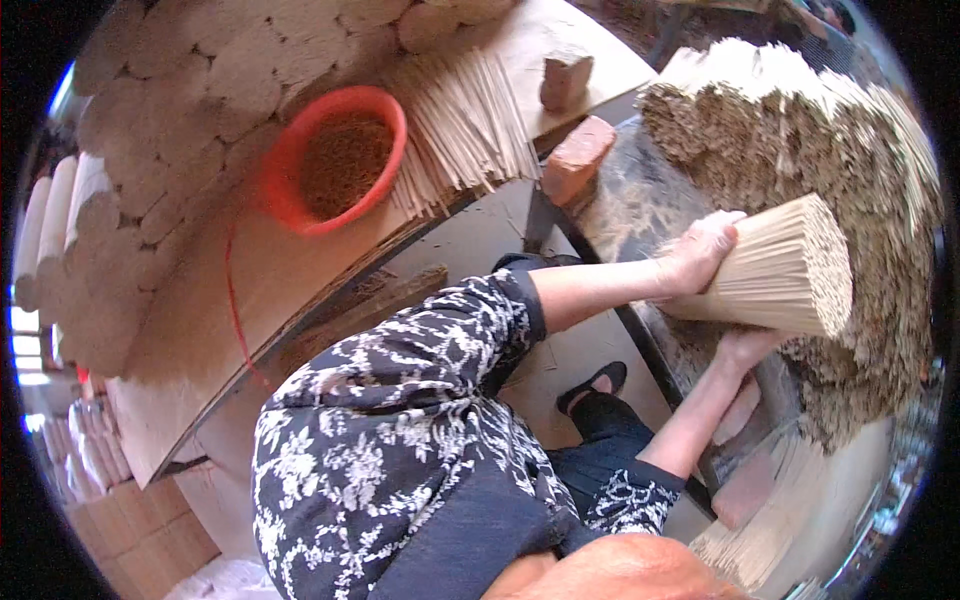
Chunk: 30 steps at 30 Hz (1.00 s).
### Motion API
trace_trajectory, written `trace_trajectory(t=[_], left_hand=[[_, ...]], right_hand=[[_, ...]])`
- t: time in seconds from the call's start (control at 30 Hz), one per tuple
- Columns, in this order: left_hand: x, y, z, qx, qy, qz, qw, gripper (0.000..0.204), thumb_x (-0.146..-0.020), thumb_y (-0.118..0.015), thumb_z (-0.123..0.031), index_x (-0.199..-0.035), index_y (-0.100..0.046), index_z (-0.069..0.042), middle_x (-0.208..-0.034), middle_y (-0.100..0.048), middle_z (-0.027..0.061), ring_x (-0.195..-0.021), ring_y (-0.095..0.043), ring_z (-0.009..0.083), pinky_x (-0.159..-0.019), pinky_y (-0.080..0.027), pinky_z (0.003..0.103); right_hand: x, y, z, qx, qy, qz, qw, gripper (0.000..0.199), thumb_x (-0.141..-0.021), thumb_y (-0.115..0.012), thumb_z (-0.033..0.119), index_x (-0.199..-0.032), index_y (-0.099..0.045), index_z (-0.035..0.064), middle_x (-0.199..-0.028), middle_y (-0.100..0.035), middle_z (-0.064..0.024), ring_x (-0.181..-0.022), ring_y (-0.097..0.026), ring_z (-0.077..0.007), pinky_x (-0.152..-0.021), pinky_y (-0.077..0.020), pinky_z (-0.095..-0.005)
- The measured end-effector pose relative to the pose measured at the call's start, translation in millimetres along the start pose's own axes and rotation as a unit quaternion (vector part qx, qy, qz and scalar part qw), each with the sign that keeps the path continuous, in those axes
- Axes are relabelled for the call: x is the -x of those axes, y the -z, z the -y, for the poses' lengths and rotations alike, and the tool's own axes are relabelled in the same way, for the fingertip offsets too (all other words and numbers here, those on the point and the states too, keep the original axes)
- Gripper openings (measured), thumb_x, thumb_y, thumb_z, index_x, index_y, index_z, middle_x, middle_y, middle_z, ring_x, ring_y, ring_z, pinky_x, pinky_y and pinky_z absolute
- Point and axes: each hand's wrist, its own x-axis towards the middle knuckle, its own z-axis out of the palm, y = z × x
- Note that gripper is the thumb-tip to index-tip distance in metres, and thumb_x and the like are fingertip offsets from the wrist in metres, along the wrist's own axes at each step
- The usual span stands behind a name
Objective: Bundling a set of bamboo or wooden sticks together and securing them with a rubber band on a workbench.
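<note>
A thick round bundle of thin pale sticks (775, 265) lies tilted between my two hands, its cut ends turned to the right. My left hand (705, 252) is wrapped round its upper left side, fingers closed. Against its lower side my right hand (752, 347) is closed, with its fingertips hidden under the bundle. Just behind and to the right rises a large heap of brown-ended sticks (870, 210), close to the bundle. Beneath my hands is a dark, dusty work surface (640, 215) with loose scraps on it.
Red bricks (580, 155) stand at the work surface's corner, and another brick (745, 490) sits near its lower edge. On the table to the left are a red basin (372, 210) of brown stringy bits, loose sticks (465, 125) and stacked round bundles (250, 75).
</note>
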Motion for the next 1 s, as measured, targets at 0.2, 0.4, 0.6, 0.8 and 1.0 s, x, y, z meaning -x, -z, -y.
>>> trace_trajectory(t=[0.2, 0.4, 0.6, 0.8, 1.0], left_hand=[[3, 2, 3, -0.047, 0.009, -0.037, 0.998, 0.064, -0.099, -0.02, -0.051, -0.116, -0.052, 0.001, -0.104, -0.054, 0.023, -0.104, -0.049, 0.0388, -0.095, -0.037, 0.042], [3, 48, 6, -0.059, 0.02, -0.115, 0.991, 0.062, -0.099, -0.026, -0.05, -0.098, -0.058, 0.003, -0.097, -0.057, 0.0216, -0.096, -0.055, 0.036, -0.086, -0.042, 0.041], [129, 122, -130, -0.161, -0.065, -0.124, 0.977, 0.027, -0.098, -0.047, -0.024, -0.105, -0.059, 0.0, -0.096, -0.06, 0.011, -0.092, -0.057, 0.0194, -0.084, -0.045, 0.033], [196, 316, -207, -0.366, -0.064, -0.389, 0.843, 0.018, -0.096, -0.051, -0.023, -0.094, -0.054, -0.005, -0.087, -0.053, 0.0086, -0.081, -0.051, 0.017, -0.074, -0.043, 0.031], [285, 507, -228, -0.58, 0.281, -0.373, 0.667, 0.044, -0.095, -0.045, -0.033, -0.125, -0.051, -0.002, -0.13, -0.051, 0.0218, -0.12, -0.047, 0.0397, -0.103, -0.036, 0.045]], right_hand=[[-24, 44, -10, -0.144, -0.047, -0.053, 0.987, 0.076, -0.094, -0.02, 0.064, -0.143, -0.029, 0.0077, -0.143, -0.035, -0.0163, -0.13, -0.035, -0.0316, -0.111, -0.0235, -0.0462], [-48, 61, -49, -0.114, -0.11, -0.034, 0.987, 0.079, -0.095, -0.014, 0.062, -0.14, -0.034, 0.0005, -0.143, -0.038, -0.0179, -0.129, -0.036, -0.0327, -0.111, -0.0218, -0.0467], [23, 81, -14, -0.009, -0.176, -0.052, 0.983, 0.094, -0.09, -0.003, 0.067, -0.132, -0.042, -0.0071, -0.137, -0.045, -0.0222, -0.129, -0.039, -0.0344, -0.108, -0.0276, -0.0473], [21, 102, -8, 0.044, -0.114, -0.035, 0.992, 0.094, -0.09, 0.0, 0.066, -0.13, -0.045, -0.0059, -0.132, -0.05, -0.0205, -0.125, -0.046, -0.0318, -0.106, -0.0305, -0.0451], [30, 99, -17, 0.082, -0.054, -0.063, 0.993, 0.088, -0.093, 0.0, 0.06, -0.124, -0.051, -0.0054, -0.125, -0.056, -0.0188, -0.12, -0.05, -0.0307, -0.106, -0.0309, -0.0439]])
